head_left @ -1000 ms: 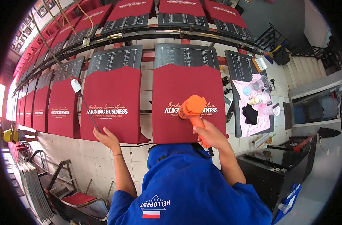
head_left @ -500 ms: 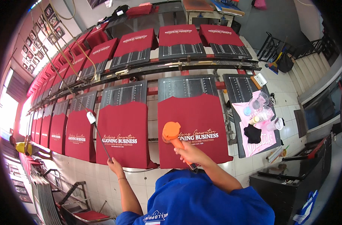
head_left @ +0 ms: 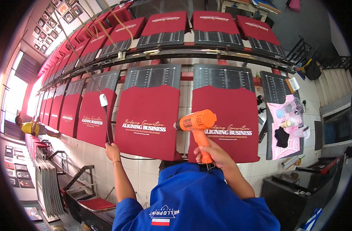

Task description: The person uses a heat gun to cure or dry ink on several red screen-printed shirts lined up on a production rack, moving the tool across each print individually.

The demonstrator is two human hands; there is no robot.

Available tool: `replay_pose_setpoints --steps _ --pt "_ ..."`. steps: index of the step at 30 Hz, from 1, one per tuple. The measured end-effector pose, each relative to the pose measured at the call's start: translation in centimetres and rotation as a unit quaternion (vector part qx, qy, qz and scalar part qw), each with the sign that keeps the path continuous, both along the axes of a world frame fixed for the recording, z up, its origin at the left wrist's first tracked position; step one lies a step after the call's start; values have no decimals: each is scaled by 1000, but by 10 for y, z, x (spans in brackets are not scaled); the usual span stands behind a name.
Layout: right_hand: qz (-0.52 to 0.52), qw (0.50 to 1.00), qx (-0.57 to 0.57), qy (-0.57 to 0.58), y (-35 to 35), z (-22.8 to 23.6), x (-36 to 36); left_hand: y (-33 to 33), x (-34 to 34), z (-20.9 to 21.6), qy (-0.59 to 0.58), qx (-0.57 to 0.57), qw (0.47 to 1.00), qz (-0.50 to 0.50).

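The window (head_left: 12, 86) glares white at far left

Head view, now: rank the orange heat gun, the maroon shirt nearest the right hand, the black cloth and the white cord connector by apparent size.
Largest to smallest:
1. Maroon shirt
2. Orange heat gun, probably enlarged by nearness to the camera
3. Black cloth
4. White cord connector

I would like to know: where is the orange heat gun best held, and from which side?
The heat gun is probably best gripped around its handle, coming from the lower right, as the right hand does. The handle is slimmer than the body and extends toward the wearer, while the nozzle points left, so this approach stays clear of it.
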State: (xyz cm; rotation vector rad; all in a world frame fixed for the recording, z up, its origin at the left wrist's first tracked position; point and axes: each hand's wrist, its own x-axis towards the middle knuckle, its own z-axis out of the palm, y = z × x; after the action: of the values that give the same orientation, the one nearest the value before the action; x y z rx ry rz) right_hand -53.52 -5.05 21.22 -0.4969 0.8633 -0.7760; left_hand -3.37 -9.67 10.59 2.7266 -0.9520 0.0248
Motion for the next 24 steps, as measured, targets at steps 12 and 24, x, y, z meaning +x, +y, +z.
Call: replay_pose_setpoints --steps 12,24 --pt "-74 975 -16 208 -37 -1 196 -41 274 -55 -36 -36 996 -77" --pt "-153 946 20 287 -34 11 241 -117 279 -47 47 -125 982 -130"
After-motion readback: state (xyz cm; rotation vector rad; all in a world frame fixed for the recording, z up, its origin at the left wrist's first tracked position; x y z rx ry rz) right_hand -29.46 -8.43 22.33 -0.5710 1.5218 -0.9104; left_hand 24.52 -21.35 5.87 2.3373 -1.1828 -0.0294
